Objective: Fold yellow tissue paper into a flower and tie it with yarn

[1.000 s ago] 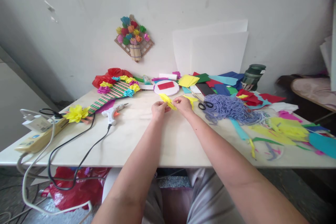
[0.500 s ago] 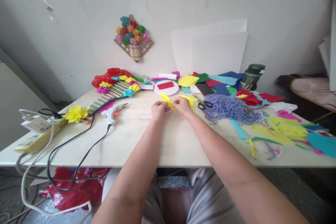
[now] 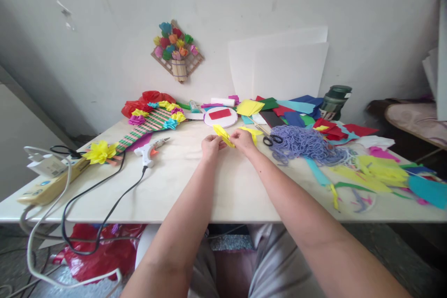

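Both my hands meet above the middle of the table, pinching a folded strip of yellow crepe paper (image 3: pixel 222 134). My left hand (image 3: pixel 211 145) is closed on its left part, with one end sticking up past the fingers. My right hand (image 3: pixel 242 140) grips the paper at its right part, and more yellow paper shows behind that hand. Just beyond my hands lies a white oval disc (image 3: pixel 213 122) with a red rectangle (image 3: pixel 220 113) on it. Black-handled scissors (image 3: pixel 273 140) rest to the right of my right hand.
Left stand a glue gun (image 3: pixel 148 151), a woven piece with paper flowers (image 3: pixel 145 128) and a power strip (image 3: pixel 52 188) with cords. On the right lie purple yarn (image 3: pixel 307 144), coloured paper (image 3: pixel 382 170) and a dark green bottle (image 3: pixel 335 102). White boards (image 3: pixel 279 67) lean on the wall.
Hardly anything differs. My hands keep their hold on the yellow crepe paper in nearly the same place, and the view has shifted very slightly.
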`<state>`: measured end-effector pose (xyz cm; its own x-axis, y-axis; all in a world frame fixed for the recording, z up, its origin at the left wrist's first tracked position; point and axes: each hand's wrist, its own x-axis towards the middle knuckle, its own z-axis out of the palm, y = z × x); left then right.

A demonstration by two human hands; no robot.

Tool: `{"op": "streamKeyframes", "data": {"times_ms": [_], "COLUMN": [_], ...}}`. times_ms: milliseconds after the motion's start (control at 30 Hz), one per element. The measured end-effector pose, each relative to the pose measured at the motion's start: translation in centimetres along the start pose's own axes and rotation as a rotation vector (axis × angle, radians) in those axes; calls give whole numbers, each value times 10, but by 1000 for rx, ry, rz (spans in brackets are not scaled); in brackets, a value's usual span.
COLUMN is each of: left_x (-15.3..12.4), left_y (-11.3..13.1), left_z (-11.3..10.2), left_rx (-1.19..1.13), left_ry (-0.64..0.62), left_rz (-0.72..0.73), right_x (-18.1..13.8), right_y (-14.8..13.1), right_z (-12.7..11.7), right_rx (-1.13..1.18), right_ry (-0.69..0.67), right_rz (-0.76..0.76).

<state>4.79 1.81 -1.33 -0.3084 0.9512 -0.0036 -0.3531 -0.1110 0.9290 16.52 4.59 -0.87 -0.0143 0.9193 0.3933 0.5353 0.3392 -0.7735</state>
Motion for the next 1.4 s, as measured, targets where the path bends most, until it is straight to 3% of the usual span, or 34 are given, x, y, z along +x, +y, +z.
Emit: {"op": "streamKeyframes", "data": {"times_ms": [233,567,767,1400], "left_x": [0,-1,0,2], "left_y": [1,8,11,10], "left_z": [0,0,-3,-9], "left_rx": [4,-32,-33,-26], "left_ry": [-15,1,-65,-95], "left_rz": [-16,-62,-70,-93], "right_x": [0,-7,-8,-13], "right_y": [1,-6,-7,-12], "right_z": [1,-2,-2,-3], "right_rx": [-35,-180,-272,-377], "right_ry": [26,36,55,11], "right_rz": [-30,-186,-257,-385]}}
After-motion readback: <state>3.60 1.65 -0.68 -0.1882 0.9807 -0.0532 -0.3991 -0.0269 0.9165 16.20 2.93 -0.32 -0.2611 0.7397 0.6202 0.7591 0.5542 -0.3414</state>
